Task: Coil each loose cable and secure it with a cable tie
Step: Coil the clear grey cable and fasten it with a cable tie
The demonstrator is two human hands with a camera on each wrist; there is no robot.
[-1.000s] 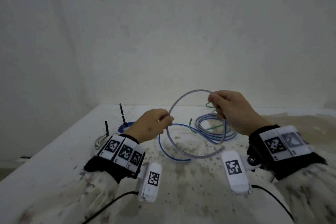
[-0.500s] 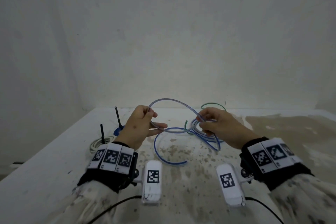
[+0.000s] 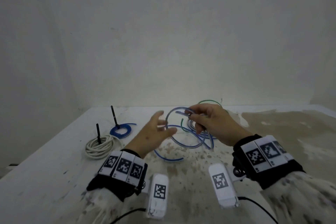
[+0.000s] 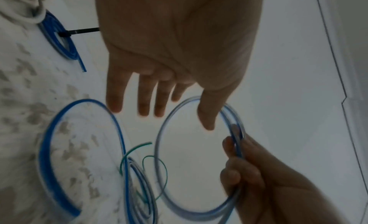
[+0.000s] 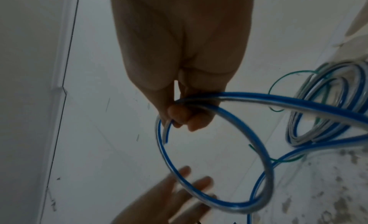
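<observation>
My right hand (image 3: 190, 114) pinches a blue-and-clear cable (image 3: 190, 147) at the top of a raised loop, where two strands overlap between thumb and fingers (image 5: 179, 118). The cable's loose tail (image 3: 169, 159) trails onto the table in front. My left hand (image 3: 166, 122) is just left of the loop with its fingers (image 4: 143, 104) spread, holding nothing. The loop (image 4: 159, 148) hangs beyond those fingertips. A second blue-and-clear coil (image 5: 318, 117) lies on the table under my right hand, with a thin green wire (image 3: 182, 125) across it.
At the left of the white, stained table (image 3: 54, 169), a white coiled cable (image 3: 100, 145) and a small blue coil (image 3: 121, 130) each carry an upright black cable tie. A wall stands right behind the table.
My left hand has let go of the cable and spread its fingers. My right hand has taken the loop, holding both strands.
</observation>
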